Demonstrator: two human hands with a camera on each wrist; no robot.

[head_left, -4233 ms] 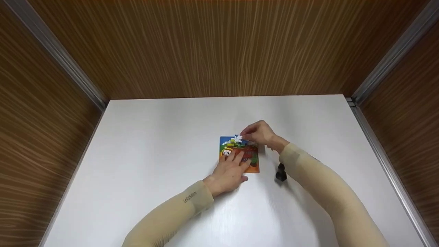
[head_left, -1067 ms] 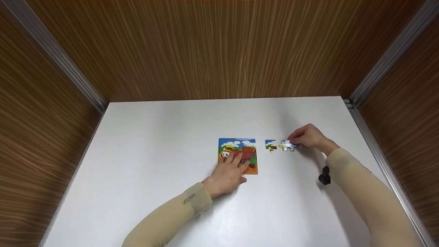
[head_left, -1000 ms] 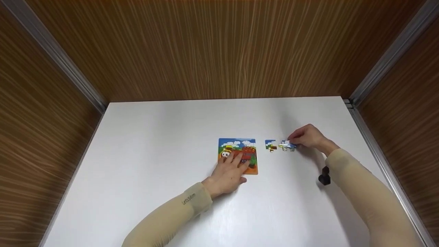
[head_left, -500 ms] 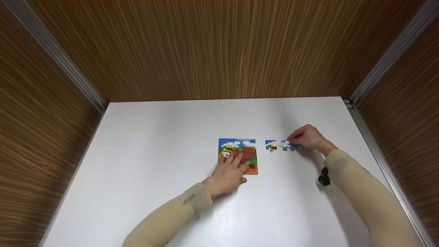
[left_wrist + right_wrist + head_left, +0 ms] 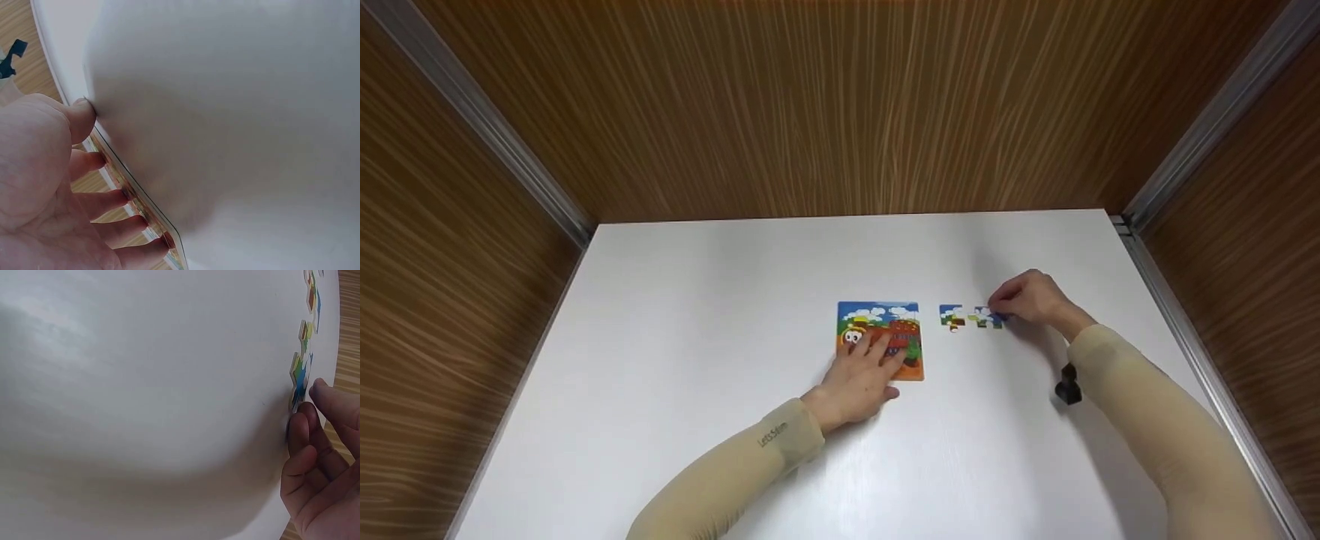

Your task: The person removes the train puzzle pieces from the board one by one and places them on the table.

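My left hand [image 5: 859,382] lies with spread fingers on a colourful jigsaw puzzle [image 5: 877,309] showing a red train, sky and clouds. Its fingertips [image 5: 166,239] touch the puzzle's face, and the palm hides the lower left. To the right on the white table lies a loose puzzle piece [image 5: 952,315]. Beside that, my right hand [image 5: 1030,298] pinches a second puzzle piece [image 5: 985,317] at its right edge, between thumb and fingers. The right wrist view shows this held piece [image 5: 300,379] at the table surface, partly covered by the fingertips.
The white table [image 5: 697,315] is bounded by a wood-grain back panel [image 5: 840,112] and side panels with metal rails. A small black object [image 5: 1068,386] shows beside the right sleeve [image 5: 1155,412].
From the puzzle's top edge, my right hand has moved right; two pieces now lie there. Over the last second it shifts only slightly, the pinched piece tilting less. My left hand stays put.
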